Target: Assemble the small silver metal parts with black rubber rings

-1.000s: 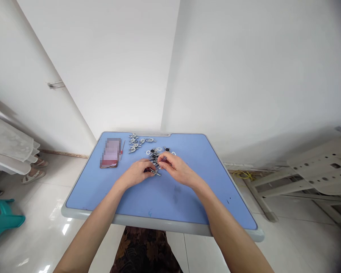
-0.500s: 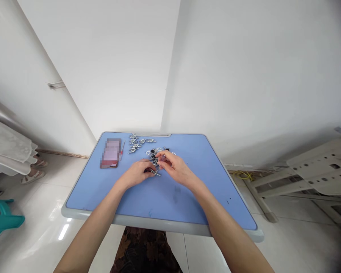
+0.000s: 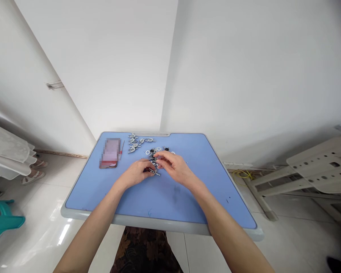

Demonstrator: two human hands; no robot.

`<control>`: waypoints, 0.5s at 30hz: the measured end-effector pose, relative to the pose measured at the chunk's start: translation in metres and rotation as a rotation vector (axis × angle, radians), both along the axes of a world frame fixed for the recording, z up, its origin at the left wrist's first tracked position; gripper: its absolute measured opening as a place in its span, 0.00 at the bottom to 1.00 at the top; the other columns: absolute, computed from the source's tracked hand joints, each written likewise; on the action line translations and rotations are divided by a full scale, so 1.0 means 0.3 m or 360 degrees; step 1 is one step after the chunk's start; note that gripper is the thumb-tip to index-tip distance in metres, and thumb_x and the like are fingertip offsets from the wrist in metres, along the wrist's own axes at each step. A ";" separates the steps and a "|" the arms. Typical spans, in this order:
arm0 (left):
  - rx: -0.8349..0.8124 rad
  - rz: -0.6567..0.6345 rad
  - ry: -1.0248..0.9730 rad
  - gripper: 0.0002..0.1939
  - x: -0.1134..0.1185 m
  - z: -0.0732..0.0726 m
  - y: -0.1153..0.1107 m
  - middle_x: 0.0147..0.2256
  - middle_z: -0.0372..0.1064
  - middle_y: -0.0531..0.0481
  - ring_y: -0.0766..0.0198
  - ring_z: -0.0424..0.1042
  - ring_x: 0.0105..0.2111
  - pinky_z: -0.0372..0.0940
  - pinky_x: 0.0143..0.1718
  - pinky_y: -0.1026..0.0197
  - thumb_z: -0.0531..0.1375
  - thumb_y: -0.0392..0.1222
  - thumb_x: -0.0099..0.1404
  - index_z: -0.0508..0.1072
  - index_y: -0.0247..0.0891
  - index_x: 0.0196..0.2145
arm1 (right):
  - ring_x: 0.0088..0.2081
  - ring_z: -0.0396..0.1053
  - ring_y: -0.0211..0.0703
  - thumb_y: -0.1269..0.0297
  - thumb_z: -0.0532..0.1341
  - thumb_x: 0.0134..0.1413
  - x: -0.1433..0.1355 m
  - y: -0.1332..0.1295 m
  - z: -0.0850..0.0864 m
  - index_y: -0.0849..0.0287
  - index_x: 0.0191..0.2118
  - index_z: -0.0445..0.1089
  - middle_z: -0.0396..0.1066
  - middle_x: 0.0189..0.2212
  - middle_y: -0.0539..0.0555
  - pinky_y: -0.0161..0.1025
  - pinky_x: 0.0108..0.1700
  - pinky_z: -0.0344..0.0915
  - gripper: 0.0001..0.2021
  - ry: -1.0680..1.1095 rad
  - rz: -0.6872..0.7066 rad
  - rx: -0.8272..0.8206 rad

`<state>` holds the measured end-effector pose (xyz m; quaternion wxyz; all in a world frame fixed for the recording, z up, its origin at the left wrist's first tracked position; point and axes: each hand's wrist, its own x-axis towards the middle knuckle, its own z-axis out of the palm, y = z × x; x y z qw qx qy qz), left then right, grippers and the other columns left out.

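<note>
My left hand [image 3: 138, 172] is closed round a small silver metal part [image 3: 157, 173], whose pin end sticks out to the right by my fingertips. Just above and to the right, my right hand [image 3: 173, 165] has its thumb and index fingertips close together. Whatever lies between them is too small to make out. Behind my fingers lie several loose metal parts with black round pieces [image 3: 152, 151] and a pale flat oval plate [image 3: 147, 152], partly hidden by my right hand. Further back on the left is a group of several silver forked metal parts [image 3: 134, 146].
The work is on a blue table [image 3: 170, 204] with a grey rim. A phone [image 3: 109, 153] with a blurred screen lies at its left, a thin screwdriver with red on it [image 3: 121, 148] beside it. A teal stool [image 3: 5, 220] stands left; a person's feet [image 3: 32, 176] show behind.
Both hands stay in nearly the same place, with only a slight shift of the fingers. The whole view has moved a little.
</note>
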<state>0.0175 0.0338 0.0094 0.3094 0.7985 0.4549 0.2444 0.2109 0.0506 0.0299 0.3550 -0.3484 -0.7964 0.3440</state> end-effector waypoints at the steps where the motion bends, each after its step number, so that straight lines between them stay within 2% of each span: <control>1: 0.0000 0.0000 -0.0001 0.07 0.001 0.002 -0.001 0.38 0.70 0.49 0.62 0.71 0.36 0.65 0.40 0.61 0.59 0.37 0.61 0.74 0.39 0.37 | 0.30 0.70 0.40 0.62 0.53 0.60 -0.005 0.001 -0.004 0.54 0.43 0.66 0.70 0.33 0.52 0.39 0.34 0.67 0.08 -0.0001 -0.0044 0.0021; 3: -0.0007 0.0005 0.0006 0.07 0.002 0.005 -0.002 0.38 0.71 0.49 0.62 0.71 0.36 0.65 0.40 0.61 0.59 0.36 0.60 0.74 0.39 0.38 | 0.28 0.68 0.39 0.60 0.56 0.58 -0.018 0.004 -0.017 0.55 0.37 0.66 0.68 0.29 0.51 0.38 0.31 0.66 0.06 -0.0021 -0.0164 0.0091; 7: -0.0022 0.0012 0.0017 0.08 0.003 0.007 -0.003 0.39 0.71 0.49 0.61 0.71 0.37 0.65 0.41 0.61 0.59 0.35 0.60 0.74 0.39 0.38 | 0.25 0.63 0.38 0.58 0.59 0.55 -0.040 0.007 -0.043 0.56 0.31 0.63 0.65 0.25 0.49 0.36 0.28 0.63 0.08 -0.0048 -0.0357 0.0187; 10: -0.0031 0.0011 -0.0001 0.07 0.002 0.003 -0.002 0.39 0.70 0.49 0.61 0.71 0.37 0.65 0.41 0.61 0.59 0.35 0.60 0.74 0.39 0.38 | 0.25 0.64 0.38 0.59 0.58 0.56 -0.047 0.009 -0.050 0.55 0.37 0.64 0.65 0.26 0.49 0.37 0.29 0.64 0.06 -0.0010 -0.0330 0.0149; 13: -0.0028 0.0009 -0.0008 0.07 0.002 -0.002 0.000 0.40 0.70 0.49 0.61 0.72 0.37 0.66 0.42 0.60 0.59 0.36 0.60 0.74 0.38 0.37 | 0.31 0.67 0.41 0.63 0.54 0.60 -0.045 0.012 -0.047 0.54 0.47 0.64 0.67 0.32 0.51 0.39 0.35 0.66 0.11 -0.0029 -0.0233 0.0230; 15: -0.0014 0.0000 0.0000 0.07 0.002 -0.004 0.002 0.40 0.71 0.48 0.61 0.71 0.38 0.66 0.42 0.60 0.59 0.36 0.60 0.74 0.38 0.38 | 0.35 0.67 0.42 0.66 0.51 0.62 -0.041 0.013 -0.044 0.54 0.47 0.66 0.68 0.36 0.54 0.41 0.39 0.66 0.11 -0.0110 -0.0143 0.0336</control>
